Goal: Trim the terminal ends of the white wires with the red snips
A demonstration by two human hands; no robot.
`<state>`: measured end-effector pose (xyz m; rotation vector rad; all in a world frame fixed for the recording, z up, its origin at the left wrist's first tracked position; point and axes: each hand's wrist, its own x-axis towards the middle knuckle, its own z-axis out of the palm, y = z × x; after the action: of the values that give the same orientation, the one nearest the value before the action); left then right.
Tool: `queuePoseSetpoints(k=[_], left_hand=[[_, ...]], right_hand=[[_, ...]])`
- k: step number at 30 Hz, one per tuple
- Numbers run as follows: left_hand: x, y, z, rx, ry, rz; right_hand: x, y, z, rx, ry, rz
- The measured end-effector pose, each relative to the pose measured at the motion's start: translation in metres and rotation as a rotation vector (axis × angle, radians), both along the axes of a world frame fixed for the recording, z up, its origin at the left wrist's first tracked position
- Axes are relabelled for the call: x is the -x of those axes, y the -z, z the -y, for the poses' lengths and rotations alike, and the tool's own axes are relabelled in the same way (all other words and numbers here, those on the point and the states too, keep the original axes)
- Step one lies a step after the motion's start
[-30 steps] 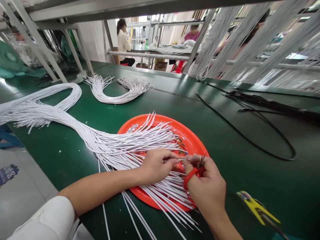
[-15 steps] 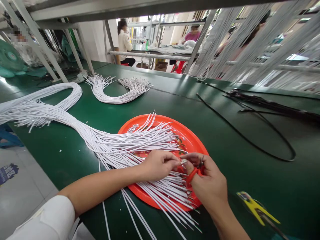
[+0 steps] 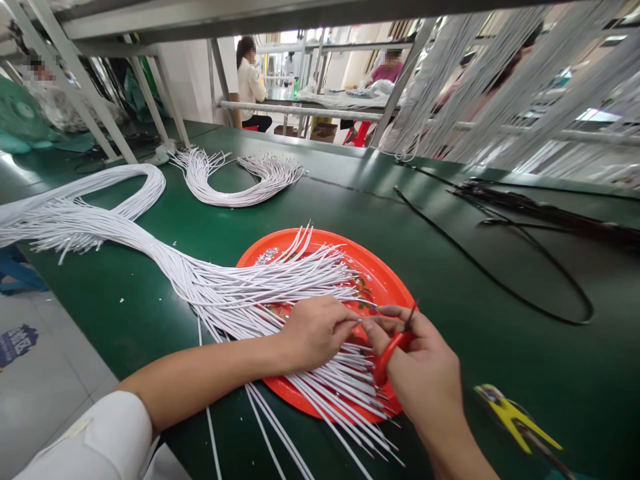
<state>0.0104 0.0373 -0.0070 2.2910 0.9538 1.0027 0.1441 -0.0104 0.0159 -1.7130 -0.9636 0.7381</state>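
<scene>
My left hand (image 3: 320,330) is closed in a pinch on the end of a white cable, above a red tray (image 3: 385,270). Small red-handled scissors (image 3: 393,357) sit in my right hand (image 3: 425,367), their dark blade tip pointing up. The right thumb and index finger meet the cable end by the left fingertips; the fingers hide most of it. A thick bundle of white cables (image 3: 215,283) spreads across the tray beneath both hands, with several dark or bare ends at its right side. Shiny silver scraps (image 3: 267,257) lie at the tray's far left.
Another curved bundle of white cables (image 3: 235,193) rests farther back on the green table (image 3: 345,207). Black cables (image 3: 545,210) lie at the right, and a yellow-handled tool (image 3: 520,420) at the near right. Metal frame bars (image 3: 300,17) cross overhead. Other people sit in the background.
My right fingers have shifted at the cable end, and the scissors have turned so their dark tip points up. The silvery piece between the fingertips no longer shows. My left hand has hardly moved.
</scene>
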Motion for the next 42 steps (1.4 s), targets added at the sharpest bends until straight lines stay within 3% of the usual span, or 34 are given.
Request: queuePoseSetpoints(k=[10,18,22,26,29,35,38,42], left_hand=[[0.0,-0.013,0.002,0.294,-0.019,0.0],[0.0,-0.016,0.001,0.403,0.034,0.01],[0.0,-0.013,0.001,0.389,0.033,0.014],[-0.001,-0.01,0.001,0.369,0.039,-0.005],[0.0,-0.008,0.001,0.376,0.096,-0.081],[0.002,-0.008,0.0,0.211,0.295,-0.489],[0.002,-0.01,-0.001,0.202,0.318,-0.52],[0.002,-0.009,-0.003,0.188,0.252,-0.466]], right_hand=[[-0.004,0.006,0.002,-0.013,-0.055,0.317],[-0.007,0.009,-0.001,0.002,-0.009,0.317],[-0.013,0.008,-0.004,0.044,0.051,0.298],[-0.023,0.01,-0.006,0.156,0.149,0.405],[-0.027,0.014,-0.008,0.105,0.184,0.351],[-0.024,0.022,-0.01,-0.037,0.147,0.189],[-0.021,0.025,-0.01,-0.043,0.109,0.217],[-0.022,0.029,-0.011,0.055,-0.001,0.322]])
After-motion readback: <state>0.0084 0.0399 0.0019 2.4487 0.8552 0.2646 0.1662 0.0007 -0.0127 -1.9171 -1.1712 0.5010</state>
